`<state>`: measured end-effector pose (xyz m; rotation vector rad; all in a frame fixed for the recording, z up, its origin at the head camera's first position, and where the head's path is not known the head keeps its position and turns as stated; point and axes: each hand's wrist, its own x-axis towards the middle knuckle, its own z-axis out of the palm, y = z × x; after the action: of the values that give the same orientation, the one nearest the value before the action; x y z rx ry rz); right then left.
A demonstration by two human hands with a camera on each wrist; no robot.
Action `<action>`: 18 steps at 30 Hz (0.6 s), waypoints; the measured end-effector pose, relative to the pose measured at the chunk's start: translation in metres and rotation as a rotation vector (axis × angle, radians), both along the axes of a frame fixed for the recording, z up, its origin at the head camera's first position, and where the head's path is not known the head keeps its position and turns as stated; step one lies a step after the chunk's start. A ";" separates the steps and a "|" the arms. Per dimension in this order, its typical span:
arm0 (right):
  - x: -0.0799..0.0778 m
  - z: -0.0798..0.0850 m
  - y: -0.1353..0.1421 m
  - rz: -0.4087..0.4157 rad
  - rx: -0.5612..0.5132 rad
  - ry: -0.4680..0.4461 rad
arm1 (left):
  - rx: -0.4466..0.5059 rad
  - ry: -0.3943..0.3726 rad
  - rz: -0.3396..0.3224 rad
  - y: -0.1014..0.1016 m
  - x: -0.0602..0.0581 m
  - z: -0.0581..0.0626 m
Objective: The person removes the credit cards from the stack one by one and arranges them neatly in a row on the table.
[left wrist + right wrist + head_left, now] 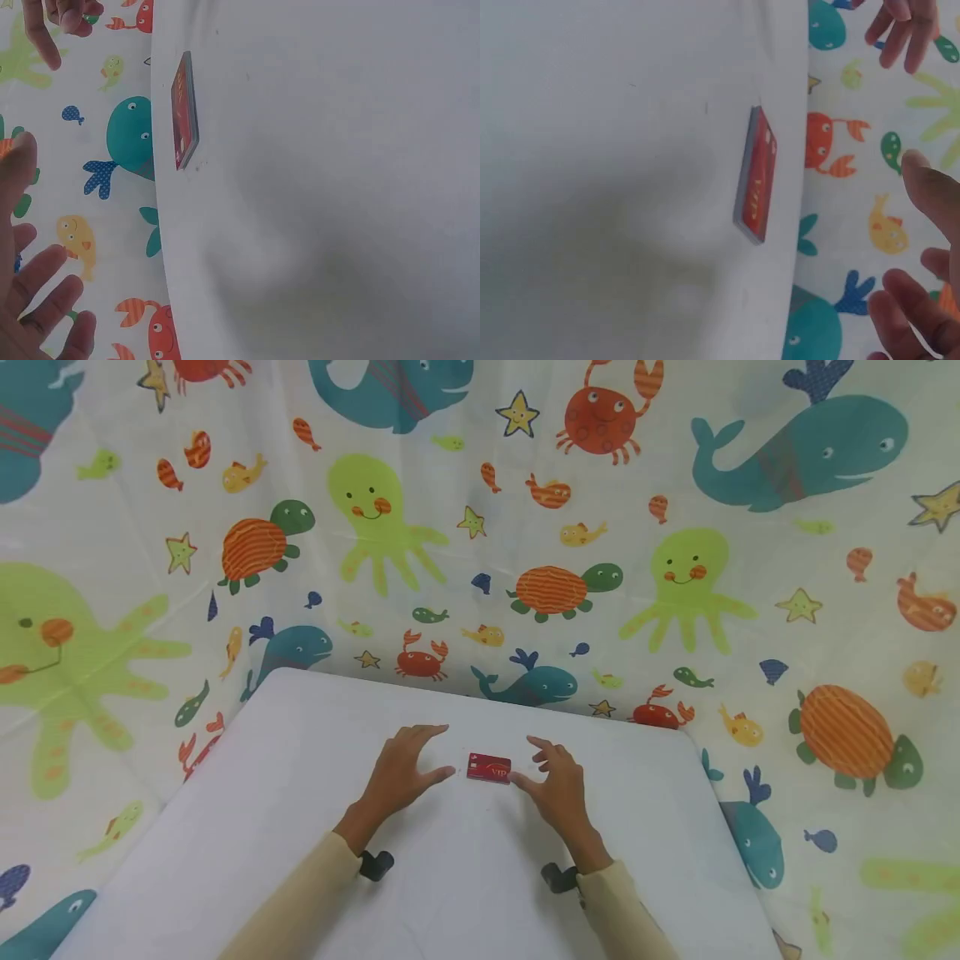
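A small stack of red cards point(488, 767) marked "VIP" lies flat on the white table, between the two hands. Its layered pale side shows in the right wrist view, where the top red card point(760, 180) carries gold letters. To its left, my left hand point(402, 768) hovers with thumb and fingers spread apart, holding nothing. My right hand point(558, 785) is on the other side, fingers loosely bent and nothing in its grasp; its thumb tip overlaps the stack's right edge in the head view. From the left wrist, the stack point(184, 112) appears edge-on.
The white table point(315, 885) has its far edge just beyond the hands. Behind it hangs a curtain point(465, 568) printed with sea animals, which also drops along both sides. A dark wrist mount point(377, 865) sits below the left wrist, another point(559, 877) below the right.
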<state>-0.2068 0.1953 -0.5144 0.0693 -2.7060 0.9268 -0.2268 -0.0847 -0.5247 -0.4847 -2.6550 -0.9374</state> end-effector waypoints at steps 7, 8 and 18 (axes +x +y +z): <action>-0.006 -0.006 -0.001 0.012 -0.023 -0.039 | 0.087 -0.085 -0.006 0.017 -0.007 -0.012; -0.007 -0.008 -0.001 0.012 -0.028 -0.044 | 0.092 -0.090 -0.010 0.019 -0.008 -0.013; -0.021 -0.027 -0.003 0.031 -0.024 -0.131 | 0.130 -0.170 0.001 0.034 -0.013 -0.028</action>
<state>-0.2275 0.1922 -0.5410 0.0467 -2.8199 1.0062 -0.2400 -0.0511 -0.5527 -0.3888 -2.7183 -1.1910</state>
